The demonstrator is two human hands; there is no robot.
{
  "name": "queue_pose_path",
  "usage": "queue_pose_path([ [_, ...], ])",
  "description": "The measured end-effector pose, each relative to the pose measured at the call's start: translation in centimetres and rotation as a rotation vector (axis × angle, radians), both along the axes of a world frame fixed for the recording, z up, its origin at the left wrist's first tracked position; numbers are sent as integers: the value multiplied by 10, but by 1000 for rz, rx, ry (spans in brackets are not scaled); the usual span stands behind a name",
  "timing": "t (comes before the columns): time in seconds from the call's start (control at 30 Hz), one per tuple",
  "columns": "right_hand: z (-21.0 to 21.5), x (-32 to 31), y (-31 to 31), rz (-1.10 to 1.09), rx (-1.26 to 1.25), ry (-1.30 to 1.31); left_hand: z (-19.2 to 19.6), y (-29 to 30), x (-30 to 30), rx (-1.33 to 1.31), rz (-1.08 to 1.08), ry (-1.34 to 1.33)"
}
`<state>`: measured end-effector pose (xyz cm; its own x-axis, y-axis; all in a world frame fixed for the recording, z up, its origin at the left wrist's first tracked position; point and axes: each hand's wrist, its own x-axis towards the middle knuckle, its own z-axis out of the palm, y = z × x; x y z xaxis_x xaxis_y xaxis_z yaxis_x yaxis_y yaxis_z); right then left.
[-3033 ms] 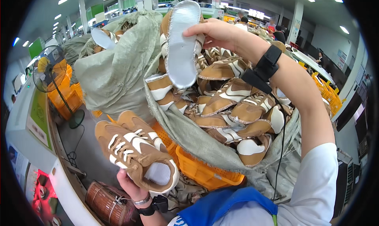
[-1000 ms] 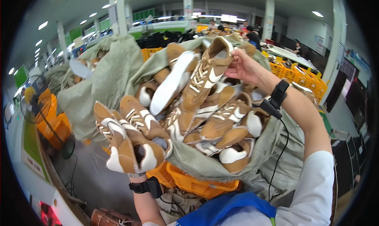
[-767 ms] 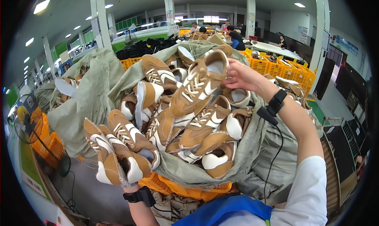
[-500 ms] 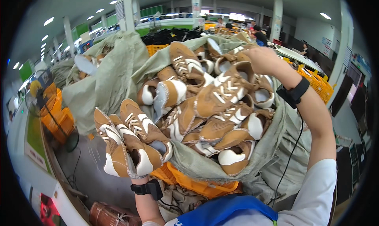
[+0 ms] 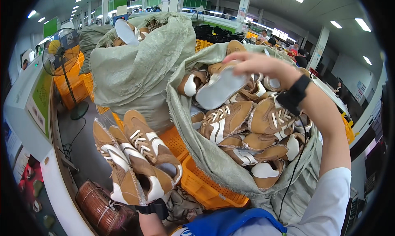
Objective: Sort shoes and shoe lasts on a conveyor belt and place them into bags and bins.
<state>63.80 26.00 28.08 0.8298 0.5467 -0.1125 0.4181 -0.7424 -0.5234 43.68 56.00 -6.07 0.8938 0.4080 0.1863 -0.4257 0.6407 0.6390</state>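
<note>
Several brown shoe uppers with white trim and laces (image 5: 144,153) rise in a bunch at the lower left, held by my left hand. That hand is hidden behind them; only my left forearm (image 5: 152,225) shows below, with a black band at the wrist. Over the open sack (image 5: 193,141), my right hand (image 5: 263,65) has its fingers closed at the upper end of another shoe upper (image 5: 220,89), whose pale grey underside faces me. More brown and white shoe uppers (image 5: 230,118) lie heaped in the sack beneath it.
Orange crates (image 5: 205,182) stand under the sack. Left of it is a second full grey-green sack (image 5: 140,71). A standing fan (image 5: 61,50) and a white machine counter (image 5: 35,112) line the left side. A brown bundle (image 5: 96,205) sits low left, and a black cable (image 5: 293,174) hangs from my right wrist.
My view has swung left. My right hand has come from the sack's far right to its far left part, where an upper now shows its grey underside. My left hand keeps its bunch.
</note>
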Motion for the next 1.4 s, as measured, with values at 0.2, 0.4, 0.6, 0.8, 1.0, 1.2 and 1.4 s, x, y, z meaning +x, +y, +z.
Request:
queue_pose_path([
  [0.2,62,-26,-91,82,-552,-345,-2,8,-2,-52,-8,4],
  [0.4,21,-24,-142,-62,-1332,-482,-3,7,8,-91,-46,0],
  [0.6,-1,24,42,73,-937,-857,3,13,10,-94,-12,7],
  [0.8,-131,103,89,638,-855,-989,1,4,13,-120,-63,0],
  [1.0,-129,68,77,901,-1031,-1090,-2,7,6,-137,-64,11],
  [1.2,-14,6,4,737,-567,-930,1,7,14,-161,-80,-1],
  [1.4,14,-55,-123,16,194,-626,8,-2,38,-155,-123,2],
])
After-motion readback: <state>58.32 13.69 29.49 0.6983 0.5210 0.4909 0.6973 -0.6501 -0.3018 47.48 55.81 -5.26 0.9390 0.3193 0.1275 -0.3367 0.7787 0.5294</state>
